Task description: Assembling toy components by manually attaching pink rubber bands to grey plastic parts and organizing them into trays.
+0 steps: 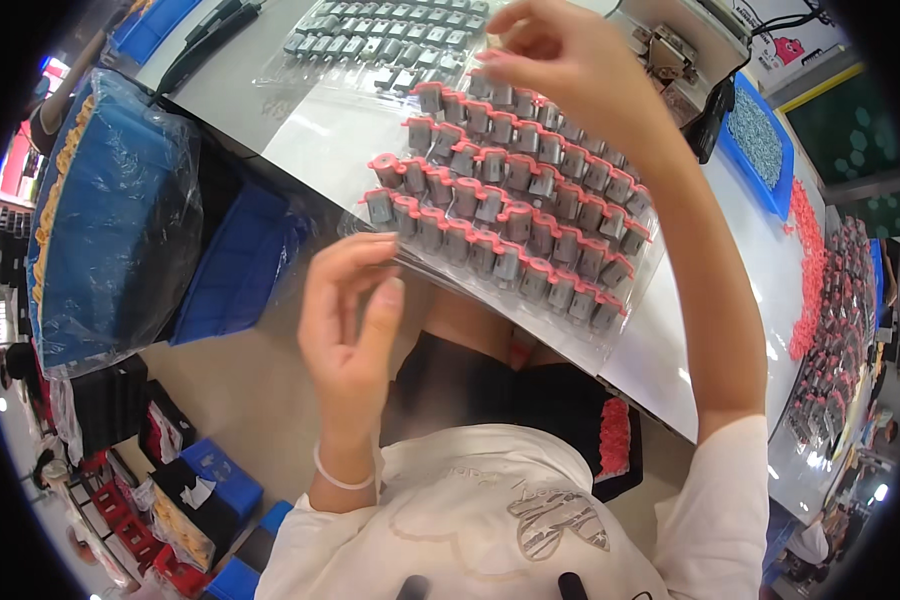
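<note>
Rows of small grey motor-like metal cans with pink caps [470, 195] stand in a clear plastic tray [615, 335] on the white table before me. My left hand [348, 315] is raised at the tray's near left corner, thumb and fingers apart, with nothing seen between them. Over the far edge of the tray reaches my right hand [560, 55]; its thumb and forefinger are curved with a gap between them, and I see nothing held there. Beyond it, a second clear tray holds similar grey metal cans [390, 35] without pink caps.
A metal fixture [670, 55] stands at the far right of the trays. Further right are a blue bin of small pale parts [755, 135], a heap of pink pieces [808, 270] and more capped cans [835, 350]. Large blue crates [120, 220] lined with plastic stand at left.
</note>
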